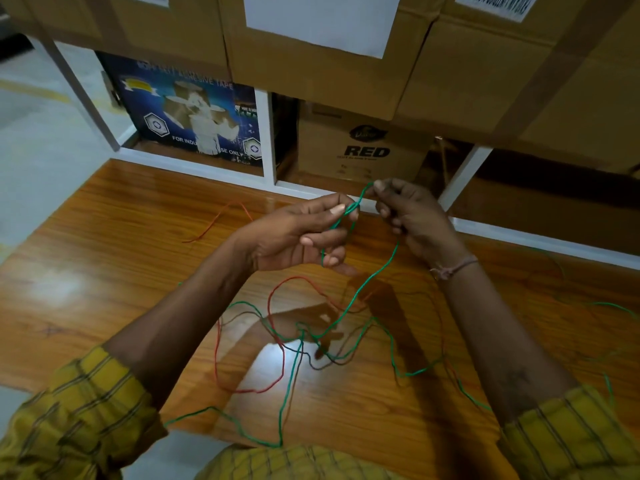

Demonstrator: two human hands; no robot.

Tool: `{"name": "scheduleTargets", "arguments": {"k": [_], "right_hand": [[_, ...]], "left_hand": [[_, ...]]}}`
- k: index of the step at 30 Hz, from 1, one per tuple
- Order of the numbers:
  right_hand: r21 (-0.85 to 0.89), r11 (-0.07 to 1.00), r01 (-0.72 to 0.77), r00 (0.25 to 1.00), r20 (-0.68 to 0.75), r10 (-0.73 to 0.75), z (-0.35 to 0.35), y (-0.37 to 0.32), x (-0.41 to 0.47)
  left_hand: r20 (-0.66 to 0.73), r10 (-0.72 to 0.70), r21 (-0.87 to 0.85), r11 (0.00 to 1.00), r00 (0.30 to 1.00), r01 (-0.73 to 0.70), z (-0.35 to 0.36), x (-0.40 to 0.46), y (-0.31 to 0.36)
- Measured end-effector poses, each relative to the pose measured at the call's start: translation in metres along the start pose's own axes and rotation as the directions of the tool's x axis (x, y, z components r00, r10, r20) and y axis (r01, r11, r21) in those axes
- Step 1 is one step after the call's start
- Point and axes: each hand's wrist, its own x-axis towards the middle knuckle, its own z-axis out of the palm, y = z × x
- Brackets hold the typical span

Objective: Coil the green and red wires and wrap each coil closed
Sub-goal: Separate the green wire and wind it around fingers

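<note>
Cardboard boxes (322, 46) fill the white shelving at the far side, above a glossy wooden bench (104, 271). Both hands are raised over the bench, close together. The left hand (298, 237) pinches the green wire (360, 292) between thumb and forefinger, its other fingers curled round a strand that hangs down through the palm. The right hand (412, 216), just to the right, pinches the top of a small green loop that crosses itself between the two grips. From the right grip the green wire drops to the bench, where it lies in loose tangles near the person. The red wire (242, 341) lies uncoiled on the bench, looped among the green, one end trailing far left.
</note>
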Motion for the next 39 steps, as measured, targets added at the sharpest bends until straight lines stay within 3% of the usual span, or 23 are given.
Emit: {"name": "scheduleTargets", "arguments": {"k": [3, 6, 10, 15, 17, 19, 22, 27, 32, 36, 39], "right_hand": [[0.017, 0.997, -0.071, 0.997, 0.017, 0.071, 0.016, 0.022, -0.005], [-0.024, 0.986, -0.168, 0.979, 0.115, 0.170, 0.037, 0.044, -0.025], [-0.149, 0.967, -0.207, 0.943, 0.232, 0.238, 0.060, 0.056, -0.050], [-0.076, 0.938, -0.337, 0.844, 0.418, 0.337, 0.060, 0.041, -0.072], [-0.093, 0.927, -0.365, 0.791, 0.495, 0.361, 0.056, 0.034, -0.078], [-0.153, 0.935, -0.321, 0.781, 0.516, 0.353, 0.048, 0.022, -0.080], [-0.210, 0.962, -0.174, 0.837, 0.484, 0.257, 0.030, -0.006, -0.075], [-0.110, 0.991, -0.079, 0.929, 0.351, 0.113, 0.009, -0.032, -0.054], [0.006, 1.000, -0.027, 0.973, 0.230, 0.025, -0.003, -0.039, -0.032], [0.045, 0.999, -0.017, 0.989, 0.148, 0.010, -0.010, -0.029, -0.007], [-0.013, 1.000, -0.004, 0.994, 0.110, 0.006, -0.001, -0.009, 0.004]], "left_hand": [[-0.029, 0.078, -0.128, 0.989, 0.997, -0.081, 0.002, 0.001, 0.001], [-0.150, 0.158, -0.185, 0.965, 0.976, -0.185, 0.001, 0.008, 0.003], [-0.322, 0.217, -0.119, 0.956, 0.922, -0.267, -0.012, 0.020, -0.001], [-0.471, 0.259, -0.174, 0.910, 0.843, -0.376, -0.026, 0.033, -0.002], [-0.534, 0.318, -0.034, 0.918, 0.783, -0.395, -0.036, 0.036, -0.004], [-0.521, 0.374, 0.249, 0.926, 0.768, -0.283, -0.042, 0.033, -0.005], [-0.442, 0.343, 0.569, 0.821, 0.828, -0.037, -0.044, 0.023, -0.009], [-0.327, 0.212, 0.658, 0.751, 0.921, 0.061, -0.030, 0.012, -0.014], [-0.269, 0.116, 0.543, 0.838, 0.956, 0.051, -0.016, -0.001, -0.012], [-0.162, 0.016, 0.296, 0.955, 0.987, 0.033, -0.011, -0.008, -0.009], [-0.052, 0.050, 0.076, 0.996, 0.997, -0.046, -0.005, -0.009, -0.002]]}}
